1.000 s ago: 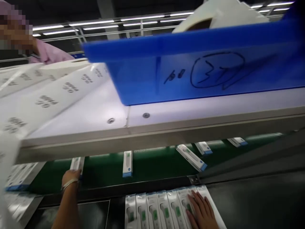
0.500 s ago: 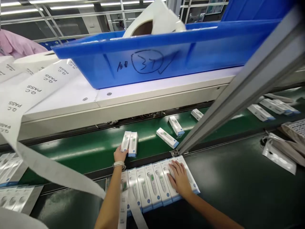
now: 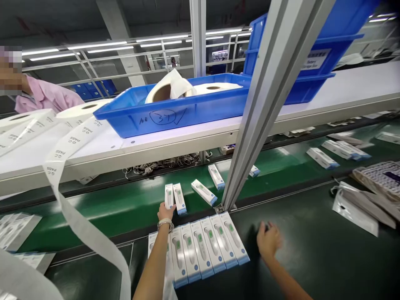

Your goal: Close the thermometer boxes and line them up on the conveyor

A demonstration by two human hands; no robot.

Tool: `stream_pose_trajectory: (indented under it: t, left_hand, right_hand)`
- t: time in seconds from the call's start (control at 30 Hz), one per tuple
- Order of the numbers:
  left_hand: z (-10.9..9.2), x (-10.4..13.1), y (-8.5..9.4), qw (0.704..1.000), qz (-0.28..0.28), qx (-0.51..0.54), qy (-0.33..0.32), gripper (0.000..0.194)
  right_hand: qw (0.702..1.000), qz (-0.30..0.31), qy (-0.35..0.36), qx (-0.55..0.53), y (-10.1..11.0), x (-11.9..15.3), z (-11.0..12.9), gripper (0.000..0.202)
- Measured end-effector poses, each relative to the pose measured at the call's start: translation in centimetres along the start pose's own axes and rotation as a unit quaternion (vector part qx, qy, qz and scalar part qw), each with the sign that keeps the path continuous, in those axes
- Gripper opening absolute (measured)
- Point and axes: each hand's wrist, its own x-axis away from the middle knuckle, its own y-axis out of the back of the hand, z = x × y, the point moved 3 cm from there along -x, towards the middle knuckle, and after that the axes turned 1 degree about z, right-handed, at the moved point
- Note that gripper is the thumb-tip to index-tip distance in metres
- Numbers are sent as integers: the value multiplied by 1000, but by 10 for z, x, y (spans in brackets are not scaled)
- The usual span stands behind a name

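Note:
My left hand (image 3: 165, 211), with a bracelet at the wrist, grips the lower end of a small white box (image 3: 169, 196) on the green conveyor belt (image 3: 131, 200). A second white box (image 3: 179, 199) lies just right of it. Below, a row of several white boxes (image 3: 201, 248) with blue ends and device pictures lies side by side on the dark table. To the right of that row, my right hand (image 3: 269, 239) is above the table with its fingers curled; whether something small is between them is unclear.
A strip of Q.C PASS labels (image 3: 90, 233) hangs down at the left. A metal post (image 3: 259, 100) rises behind the row. Above stands a shelf (image 3: 187, 135) with a blue bin (image 3: 193, 110). Bags (image 3: 356, 212) lie at the right. A person in a pink sleeve (image 3: 50, 95) is at the left.
My right hand has left the row of boxes and moved right, its fingers now curled. My left hand stays at its box, which has parted slightly from its neighbour. The camera view has shifted up.

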Motion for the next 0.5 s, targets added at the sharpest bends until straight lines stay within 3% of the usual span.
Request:
stream_pose_trajectory:
  t: [0.1,0.2,0.27,0.3,0.4,0.5]
  left_hand:
    - [0,8,-3,1000,0,15,3,41]
    - [-7,17,-13,999,19,34,-10,40]
    - [-15,23,-25,998,40,46,-22,38]
    - [-19,26,-31,997,52,52,-28,36]
    - [-31,29,-48,993,88,72,-36,32]
    - [-33,19,-52,993,91,80,-13,37]
  right_hand:
    - [979,94,145,-106,-5,16,58,35]
    - [893,242,311,-218,-9,42,131,24]
    - [859,304,352,-214,-22,46,174,26]
    - [867,310,341,-190,-34,41,192,31]
    - [933,292,203,-61,-84,9,223,47]
    - [953,277,121,-17,-133,-20,234,56]
